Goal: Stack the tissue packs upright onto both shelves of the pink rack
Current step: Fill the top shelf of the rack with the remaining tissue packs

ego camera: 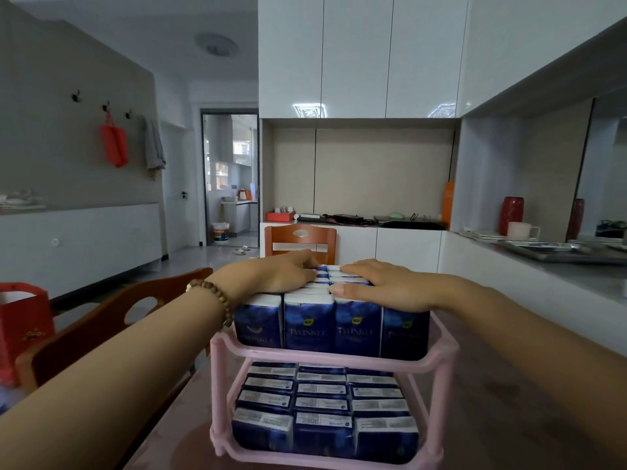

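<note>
Pink rack (234,351) filled on both shelves with upright tissue packs (308,329), left hand (288,274) and right hand (380,283) laid flat on top row, grip open, nothing held

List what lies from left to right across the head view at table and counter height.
Red paper bag → wooden chair → left hand → right hand → white mug, with the pink rack of tissue packs under both hands.

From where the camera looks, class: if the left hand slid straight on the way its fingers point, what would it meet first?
Probably the right hand: the left hand lies flat on the top-shelf tissue packs, fingers pointing toward it.
</note>
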`<state>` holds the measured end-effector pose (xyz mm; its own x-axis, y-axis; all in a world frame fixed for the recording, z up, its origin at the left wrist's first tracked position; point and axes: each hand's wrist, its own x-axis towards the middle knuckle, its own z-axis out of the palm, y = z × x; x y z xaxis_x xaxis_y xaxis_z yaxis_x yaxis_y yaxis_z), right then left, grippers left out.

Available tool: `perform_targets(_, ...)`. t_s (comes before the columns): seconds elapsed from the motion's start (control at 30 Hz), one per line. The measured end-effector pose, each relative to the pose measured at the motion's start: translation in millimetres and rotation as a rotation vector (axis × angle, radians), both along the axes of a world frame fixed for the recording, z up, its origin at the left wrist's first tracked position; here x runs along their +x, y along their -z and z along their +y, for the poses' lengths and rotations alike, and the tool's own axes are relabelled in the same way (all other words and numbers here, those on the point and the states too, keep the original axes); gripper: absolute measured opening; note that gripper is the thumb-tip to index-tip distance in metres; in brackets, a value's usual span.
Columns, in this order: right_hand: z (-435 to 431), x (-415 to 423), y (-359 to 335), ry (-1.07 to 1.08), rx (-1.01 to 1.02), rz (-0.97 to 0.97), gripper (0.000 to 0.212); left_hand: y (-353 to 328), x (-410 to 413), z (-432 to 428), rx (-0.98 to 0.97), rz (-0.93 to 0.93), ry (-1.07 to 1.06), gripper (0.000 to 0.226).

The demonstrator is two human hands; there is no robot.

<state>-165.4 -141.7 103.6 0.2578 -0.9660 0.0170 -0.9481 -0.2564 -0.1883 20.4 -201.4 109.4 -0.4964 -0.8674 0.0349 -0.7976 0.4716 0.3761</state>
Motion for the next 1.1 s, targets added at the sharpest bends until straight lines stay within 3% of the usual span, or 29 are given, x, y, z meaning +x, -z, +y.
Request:
perform_targets(0.07,0,-1,-1,0.018,0.018,0.004,0.101,0,1,-1,0.002,0.007,-0.004,0.021)
perform_targets(0.17,2,1,-3,0.053,0.062,0.006,0.103,-1,0,2,-0.003,-0.016,0.011,0.04)
perform_targets(0.27,3,4,-2,0.056,0.046,-0.011,0.096,-1,-2,3,-0.034,-0.066,0.022,0.041)
perform_targets(0.43,11,6,-9,0.035,0.075,-0.083,0.092,-8,0,14,-0.019,0.033,0.02,0.042)
perform_targets(0.53,18,2,-16,0.012,0.071,-0.167,0.076,-15,9,20,-0.029,0.014,0.002,0.05)
perform_targets(0.67,19,-3,-11,0.053,0.062,-0.124,0.069,-6,19,24,-0.015,-0.09,-0.006,0.053)
perform_targets(1.1,21,10,-13,0.057,0.067,-0.218,0.051,-3,15,28,-0.011,0.064,-0.045,0.047)
